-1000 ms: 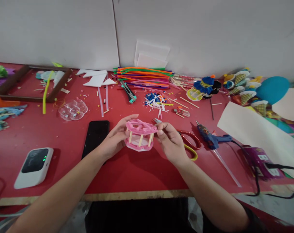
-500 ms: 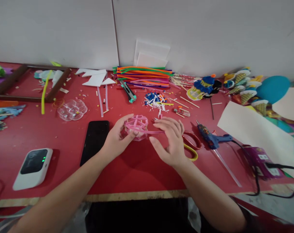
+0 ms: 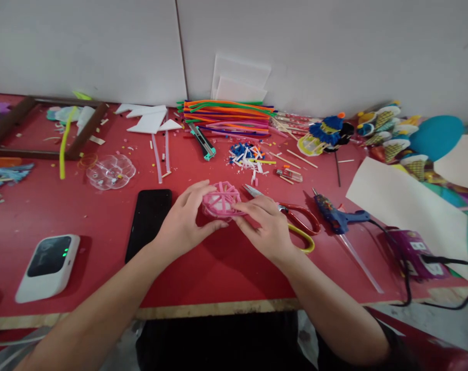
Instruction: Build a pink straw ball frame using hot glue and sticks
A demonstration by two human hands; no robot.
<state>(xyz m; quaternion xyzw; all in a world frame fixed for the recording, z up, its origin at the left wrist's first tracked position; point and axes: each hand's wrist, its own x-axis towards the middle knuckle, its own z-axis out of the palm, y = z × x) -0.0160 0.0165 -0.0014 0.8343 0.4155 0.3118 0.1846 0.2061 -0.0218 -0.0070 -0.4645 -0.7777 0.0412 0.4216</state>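
Note:
A small round pink frame (image 3: 222,198) made of crossing pink strips sits between my hands, with something pale inside it. My left hand (image 3: 187,216) holds it from the left, fingers behind and thumb at the near side. My right hand (image 3: 263,222) pinches a pink strip at the frame's right edge with thumb and forefinger. Just beyond the right hand lie scissors (image 3: 301,219) with red and yellow handles, their tips partly showing. A black phone (image 3: 148,224) lies left of my left hand.
Behind are pipe cleaners (image 3: 228,118), a box cutter (image 3: 202,141) and cut bits (image 3: 246,156). A glue gun (image 3: 334,214), its cord and a purple box (image 3: 413,253) lie right. A white device (image 3: 48,267) and clear palette (image 3: 110,171) lie left.
My right hand has moved left to the frame, its fingers now closed at the edge. The pink strip that stretched to the right is drawn in around the frame. More of the scissors shows.

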